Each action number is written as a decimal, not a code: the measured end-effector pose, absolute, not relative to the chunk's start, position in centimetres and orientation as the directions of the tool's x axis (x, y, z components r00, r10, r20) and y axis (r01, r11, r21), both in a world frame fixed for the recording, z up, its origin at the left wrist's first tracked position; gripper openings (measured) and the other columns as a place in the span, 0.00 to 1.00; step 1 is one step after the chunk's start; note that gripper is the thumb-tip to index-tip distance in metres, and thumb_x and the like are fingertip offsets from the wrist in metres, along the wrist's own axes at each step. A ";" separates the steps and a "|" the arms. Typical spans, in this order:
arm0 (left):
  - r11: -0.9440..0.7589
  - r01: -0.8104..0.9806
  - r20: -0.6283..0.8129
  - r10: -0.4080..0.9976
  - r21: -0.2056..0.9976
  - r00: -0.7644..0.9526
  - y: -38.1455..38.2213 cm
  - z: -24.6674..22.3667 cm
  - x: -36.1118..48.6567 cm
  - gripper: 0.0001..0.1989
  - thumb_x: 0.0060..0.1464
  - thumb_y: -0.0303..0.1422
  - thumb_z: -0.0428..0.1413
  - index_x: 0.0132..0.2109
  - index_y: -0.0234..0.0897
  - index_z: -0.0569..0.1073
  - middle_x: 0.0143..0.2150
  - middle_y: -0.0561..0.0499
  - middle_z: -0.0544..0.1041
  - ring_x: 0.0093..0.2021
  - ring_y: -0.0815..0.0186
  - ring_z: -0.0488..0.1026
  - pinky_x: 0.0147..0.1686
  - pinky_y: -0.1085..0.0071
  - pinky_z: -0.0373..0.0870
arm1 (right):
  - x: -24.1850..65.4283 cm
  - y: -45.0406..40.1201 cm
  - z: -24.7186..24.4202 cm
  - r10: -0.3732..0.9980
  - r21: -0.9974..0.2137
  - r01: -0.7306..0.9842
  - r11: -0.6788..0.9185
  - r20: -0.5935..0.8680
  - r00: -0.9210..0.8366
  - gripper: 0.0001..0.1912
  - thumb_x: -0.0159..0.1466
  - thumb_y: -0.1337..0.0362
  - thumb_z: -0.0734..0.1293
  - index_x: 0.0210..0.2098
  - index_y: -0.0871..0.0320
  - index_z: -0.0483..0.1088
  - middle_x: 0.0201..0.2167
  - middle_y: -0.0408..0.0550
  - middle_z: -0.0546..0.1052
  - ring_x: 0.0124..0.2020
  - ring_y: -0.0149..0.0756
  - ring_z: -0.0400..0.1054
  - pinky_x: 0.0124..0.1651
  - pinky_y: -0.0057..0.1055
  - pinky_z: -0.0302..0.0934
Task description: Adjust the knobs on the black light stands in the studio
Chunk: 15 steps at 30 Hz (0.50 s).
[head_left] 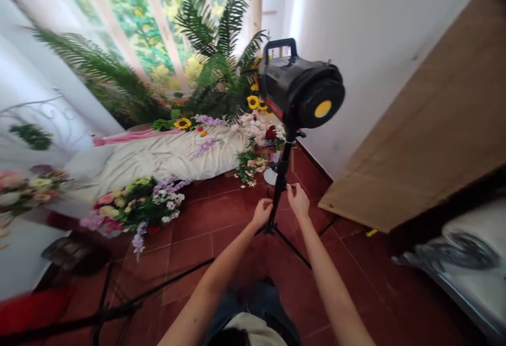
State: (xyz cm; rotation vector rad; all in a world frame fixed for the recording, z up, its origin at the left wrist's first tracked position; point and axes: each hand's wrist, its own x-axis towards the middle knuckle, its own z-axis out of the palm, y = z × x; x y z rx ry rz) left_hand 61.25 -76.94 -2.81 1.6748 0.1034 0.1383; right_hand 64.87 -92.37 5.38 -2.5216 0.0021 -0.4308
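I have the left hand [262,212] and right hand [299,202] apart, on either side of the stand [280,177], fingers bent close to its pole; from here I can't tell whether either grips it. The lamp [300,90] sits atop the stand, above the hands. With that bulk up high, an uneven leg [292,247] or a sideways push could tip it, perhaps into the flowers [252,166] beyond the left hand; a loose joint could let it drop.

Pouring in bright from window [158,29] at 11 o'clock, hazing w/ glare; now dropping to shadow approx. 5 and 7; blurring, stretching toward edges, esp. 9.
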 end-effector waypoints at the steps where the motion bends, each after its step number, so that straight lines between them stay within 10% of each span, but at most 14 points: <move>1: -0.137 0.087 -0.076 0.086 0.987 0.993 -75.6 -4.2 58.8 0.11 0.50 0.36 0.54 0.37 0.32 0.72 0.37 0.45 0.75 0.38 0.65 0.72 0.44 0.65 0.68 | 64.7 -91.9 5.2 -0.129 -0.564 0.067 -0.823 0.301 0.945 0.27 0.66 0.46 0.49 0.42 0.61 0.67 0.33 0.51 0.74 0.33 0.36 0.68 0.32 0.26 0.52; 5: -0.218 0.411 -0.445 -0.136 0.885 0.885 -68.7 -9.0 47.8 0.11 0.48 0.37 0.54 0.32 0.31 0.74 0.27 0.50 0.75 0.30 0.66 0.72 0.36 0.68 0.68 | 64.0 -90.1 4.5 -0.296 -0.613 -0.074 -0.786 0.269 0.917 0.26 0.64 0.46 0.52 0.43 0.60 0.67 0.30 0.52 0.75 0.29 0.39 0.69 0.30 0.29 0.53; 12: 0.000 0.721 -0.661 0.399 0.693 0.635 -54.7 -12.5 27.2 0.10 0.46 0.37 0.54 0.29 0.33 0.70 0.21 0.54 0.72 0.26 0.68 0.71 0.33 0.69 0.68 | 61.8 -87.0 2.8 -0.524 -0.668 -0.199 -0.717 0.328 0.786 0.27 0.60 0.44 0.55 0.47 0.57 0.67 0.34 0.68 0.74 0.38 0.62 0.70 0.33 0.53 0.61; 15: 0.131 0.686 -0.638 0.524 0.716 0.565 -49.5 -12.8 18.8 0.08 0.46 0.36 0.54 0.26 0.35 0.68 0.19 0.55 0.71 0.24 0.69 0.70 0.31 0.70 0.67 | 59.0 -84.0 1.2 -0.589 -0.822 -0.062 -0.566 0.351 0.728 0.24 0.63 0.50 0.48 0.53 0.50 0.61 0.43 0.72 0.71 0.47 0.58 0.68 0.42 0.57 0.62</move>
